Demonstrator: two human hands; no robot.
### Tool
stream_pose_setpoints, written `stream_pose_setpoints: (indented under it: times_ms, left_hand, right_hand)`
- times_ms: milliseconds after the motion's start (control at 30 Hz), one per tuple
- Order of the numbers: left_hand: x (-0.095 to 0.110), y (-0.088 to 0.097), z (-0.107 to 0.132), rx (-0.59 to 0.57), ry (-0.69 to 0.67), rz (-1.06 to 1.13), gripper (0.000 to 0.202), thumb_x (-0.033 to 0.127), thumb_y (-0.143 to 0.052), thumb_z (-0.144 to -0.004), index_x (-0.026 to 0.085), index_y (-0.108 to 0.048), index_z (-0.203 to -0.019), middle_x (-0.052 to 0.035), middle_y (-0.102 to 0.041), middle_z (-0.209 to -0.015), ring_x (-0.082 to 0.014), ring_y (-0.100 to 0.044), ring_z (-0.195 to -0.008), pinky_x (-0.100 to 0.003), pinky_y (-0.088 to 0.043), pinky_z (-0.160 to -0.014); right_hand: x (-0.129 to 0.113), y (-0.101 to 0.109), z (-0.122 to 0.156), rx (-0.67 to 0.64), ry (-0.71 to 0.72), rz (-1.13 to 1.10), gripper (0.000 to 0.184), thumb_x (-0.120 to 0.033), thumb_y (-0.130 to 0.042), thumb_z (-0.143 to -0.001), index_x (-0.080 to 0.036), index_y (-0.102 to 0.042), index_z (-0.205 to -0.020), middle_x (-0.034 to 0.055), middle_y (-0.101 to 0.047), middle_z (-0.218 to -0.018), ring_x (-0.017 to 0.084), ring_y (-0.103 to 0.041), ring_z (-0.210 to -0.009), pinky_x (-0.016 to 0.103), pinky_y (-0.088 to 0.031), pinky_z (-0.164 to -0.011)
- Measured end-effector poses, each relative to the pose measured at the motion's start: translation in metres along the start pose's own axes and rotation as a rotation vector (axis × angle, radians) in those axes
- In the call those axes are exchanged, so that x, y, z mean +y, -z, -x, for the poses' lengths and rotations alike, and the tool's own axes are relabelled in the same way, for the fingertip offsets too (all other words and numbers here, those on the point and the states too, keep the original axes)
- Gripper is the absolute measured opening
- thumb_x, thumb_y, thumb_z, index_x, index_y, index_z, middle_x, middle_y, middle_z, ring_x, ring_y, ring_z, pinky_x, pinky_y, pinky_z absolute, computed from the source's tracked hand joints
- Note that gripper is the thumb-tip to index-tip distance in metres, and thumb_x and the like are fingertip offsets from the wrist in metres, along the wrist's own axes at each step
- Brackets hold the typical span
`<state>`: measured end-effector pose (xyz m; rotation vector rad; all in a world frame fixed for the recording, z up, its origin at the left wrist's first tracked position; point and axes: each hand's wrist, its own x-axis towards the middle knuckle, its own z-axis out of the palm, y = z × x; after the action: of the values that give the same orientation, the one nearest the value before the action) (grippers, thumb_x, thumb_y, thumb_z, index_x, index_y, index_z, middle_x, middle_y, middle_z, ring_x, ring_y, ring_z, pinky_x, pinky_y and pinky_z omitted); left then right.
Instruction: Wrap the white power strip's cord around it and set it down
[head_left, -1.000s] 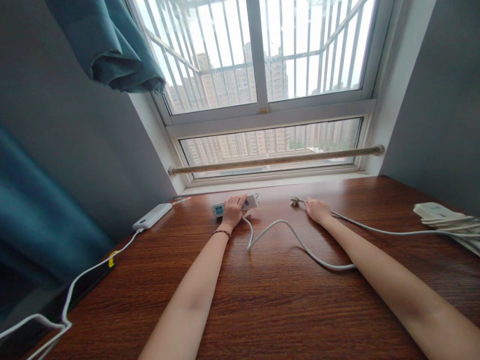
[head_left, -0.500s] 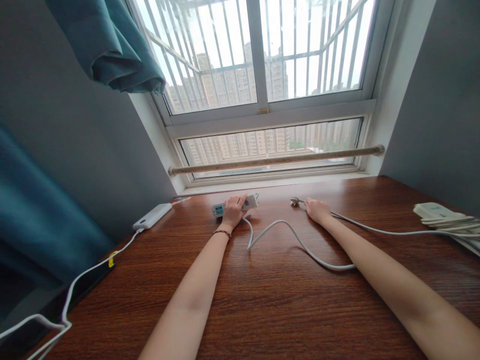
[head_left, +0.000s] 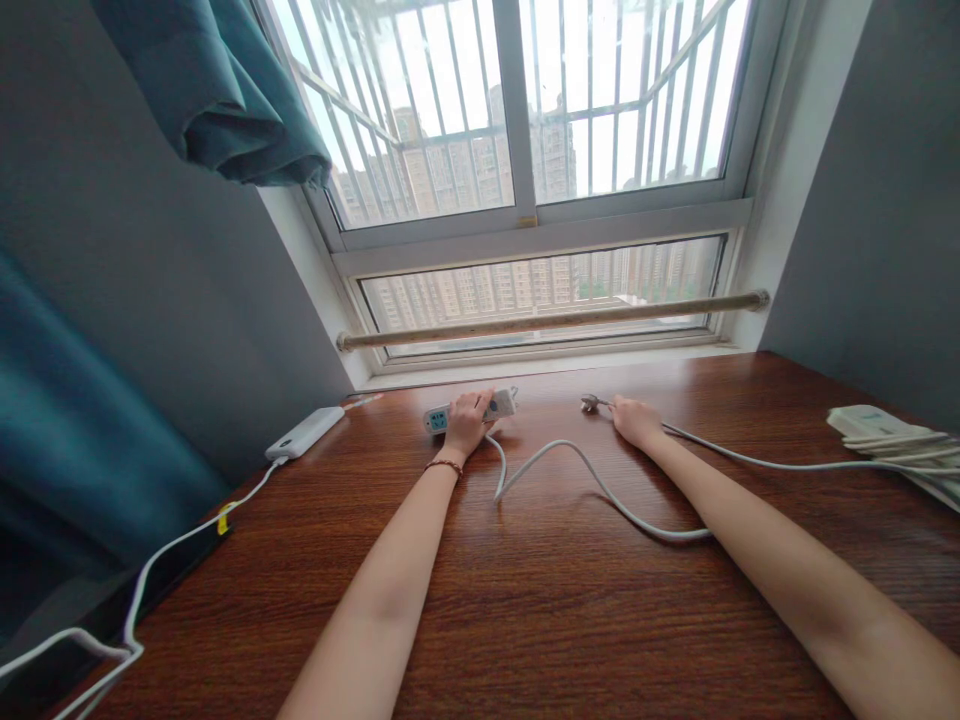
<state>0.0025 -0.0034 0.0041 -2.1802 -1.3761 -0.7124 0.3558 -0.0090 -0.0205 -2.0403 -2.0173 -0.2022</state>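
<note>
My left hand (head_left: 466, 422) lies over a small white power strip (head_left: 499, 405) with blue sockets, fingers curled around it, near the far edge of the wooden table (head_left: 540, 600). My right hand (head_left: 636, 420) is closed on a grey cable just behind its plug (head_left: 590, 403), which rests on the table pointing left. The strip's own white cord (head_left: 570, 465) loops across the table between my two arms. The plug's cable (head_left: 757, 462) runs off to the right.
A white power bank (head_left: 304, 433) with a white cable (head_left: 150, 580) lies at the left by the wall. Another white strip with coiled cord (head_left: 892, 435) sits at the right edge. A window with a wooden rail (head_left: 555, 318) stands behind; teal curtains (head_left: 217, 90) hang left.
</note>
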Motion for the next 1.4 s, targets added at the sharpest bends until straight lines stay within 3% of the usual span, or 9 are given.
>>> stream_pose_setpoints:
  times_ms: [1400]
  left_hand:
    - [0.0017, 0.0017, 0.0006, -0.003, 0.010, 0.016, 0.057, 0.030, -0.056, -0.077, 0.022, -0.038, -0.131, -0.0087, -0.055, -0.114, -0.0260, -0.046, -0.106, -0.041, -0.033, -0.092]
  right_hand:
    - [0.0010, -0.0024, -0.0013, 0.012, 0.002, -0.008, 0.035, -0.038, -0.028, -0.093, -0.015, -0.053, -0.095, 0.0123, -0.063, -0.087, 0.030, -0.062, -0.082, 0.039, -0.045, -0.066]
